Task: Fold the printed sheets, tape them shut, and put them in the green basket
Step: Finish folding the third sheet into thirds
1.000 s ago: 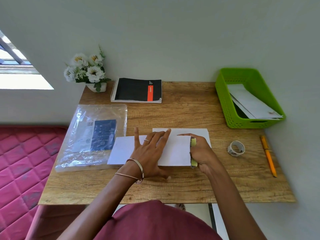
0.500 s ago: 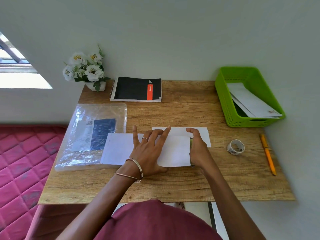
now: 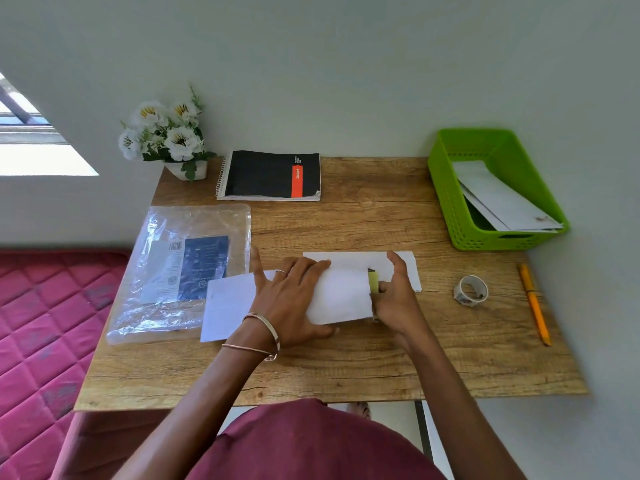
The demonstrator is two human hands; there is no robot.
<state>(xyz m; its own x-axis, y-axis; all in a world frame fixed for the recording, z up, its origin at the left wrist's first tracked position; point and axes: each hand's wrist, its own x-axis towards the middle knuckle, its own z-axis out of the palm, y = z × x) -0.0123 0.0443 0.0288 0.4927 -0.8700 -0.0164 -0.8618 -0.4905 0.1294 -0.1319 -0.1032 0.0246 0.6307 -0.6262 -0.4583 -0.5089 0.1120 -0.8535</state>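
My left hand [image 3: 291, 299] lies flat on the folded sheet [image 3: 341, 296], fingers straight and spread, pressing it to the desk [image 3: 363, 358]. My right hand [image 3: 398, 299] is at the sheet's right edge, fingers curled round a small yellow-green tool [image 3: 373, 284] held against the fold. The sheet lies with its long axis left to right across the desk, folded edge to the right, open end to the left. A second white sheet [image 3: 401, 265] lies under it, showing behind it and to its right.

Right of the sheet, well apart, is a tape roll [image 3: 471, 290], and beyond that an orange pencil [image 3: 535, 304] pointing toward me. Behind and to the right of the sheet stands the green basket [image 3: 450, 202], holding several folded white papers [image 3: 502, 199] stacked slantwise. Left of the sheet, touching its open end, is a clear plastic packet [image 3: 180, 268]. Behind the sheet lie a black notebook [image 3: 270, 174] and a pot of white flowers [image 3: 162, 136].
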